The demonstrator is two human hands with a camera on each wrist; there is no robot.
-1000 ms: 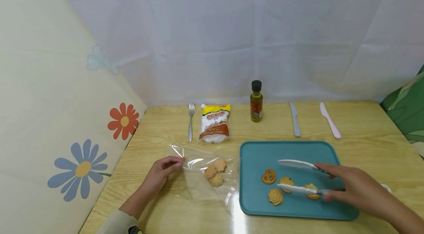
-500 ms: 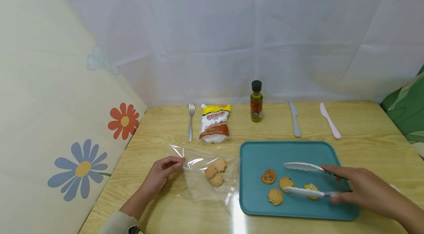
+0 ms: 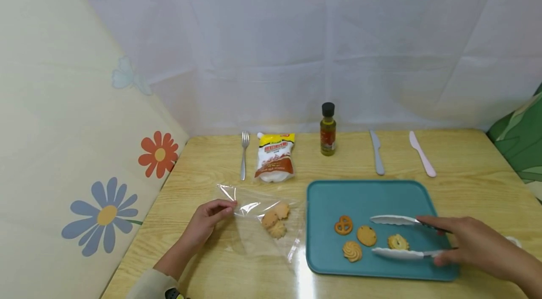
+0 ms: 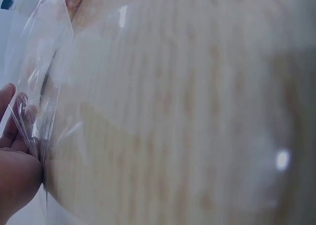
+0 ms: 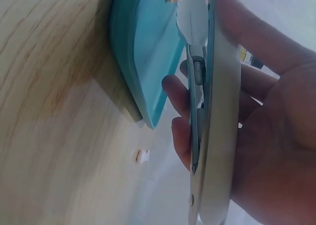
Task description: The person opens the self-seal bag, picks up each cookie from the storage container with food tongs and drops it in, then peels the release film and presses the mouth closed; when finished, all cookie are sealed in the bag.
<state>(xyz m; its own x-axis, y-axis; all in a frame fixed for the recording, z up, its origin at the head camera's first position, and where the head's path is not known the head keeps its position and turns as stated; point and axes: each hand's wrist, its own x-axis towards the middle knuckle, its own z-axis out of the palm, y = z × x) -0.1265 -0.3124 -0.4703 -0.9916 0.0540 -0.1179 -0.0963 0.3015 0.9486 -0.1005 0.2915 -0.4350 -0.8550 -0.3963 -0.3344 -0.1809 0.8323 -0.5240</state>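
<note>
My right hand (image 3: 474,245) grips white-tipped metal tongs (image 3: 395,237) over the teal tray (image 3: 364,195); the tongs stand apart on either side of a small chip cookie (image 3: 398,242). Other biscuits on the tray: a pretzel (image 3: 343,225), a round cookie (image 3: 366,235) and a swirl cookie (image 3: 352,251). My left hand (image 3: 207,219) pinches the edge of a clear plastic bag (image 3: 262,228) lying flat on the table, with a few cookies (image 3: 275,220) inside. In the left wrist view the fingers (image 4: 17,161) pinch the bag film (image 4: 44,96). In the right wrist view the tongs (image 5: 210,116) lie in my palm.
Along the back of the wooden table lie a fork (image 3: 243,155), a white sauce pouch (image 3: 274,157), a small oil bottle (image 3: 328,130), a grey knife (image 3: 376,152) and a pink knife (image 3: 421,153). A flowered panel (image 3: 84,158) stands on the left.
My right hand and the tongs have drawn back toward the right and near edge; the lower arm has moved off the cookies. The left hand and bag have not moved.
</note>
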